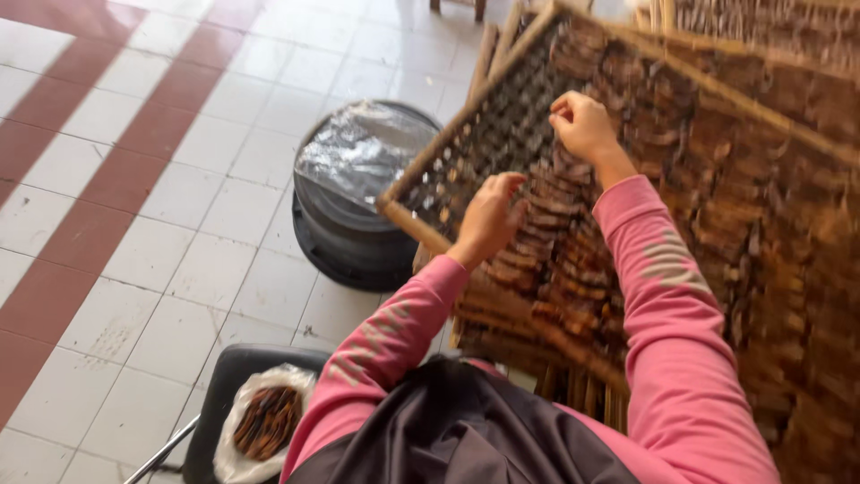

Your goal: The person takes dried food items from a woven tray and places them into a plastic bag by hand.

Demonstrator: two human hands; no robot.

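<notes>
A woven bamboo rack (421, 220) lies tilted in front of me, covered with rows of brown dried strips (573, 269). My left hand (491, 215) rests on the strips near the rack's bare lattice part, fingers curled over them. My right hand (582, 125) is farther up the rack, fingertips pinched at the edge of the strip rows; whether it holds a strip cannot be told. Both arms wear pink sleeves. A dark cloth covers my lap.
A black round tub (349, 233) with a clear plastic sheet over it stands on the white and red tiled floor (134, 224). At lower left a plastic bag of brown strips (264, 421) sits on a dark chair seat (228, 367). More racks (770, 36) lie at right.
</notes>
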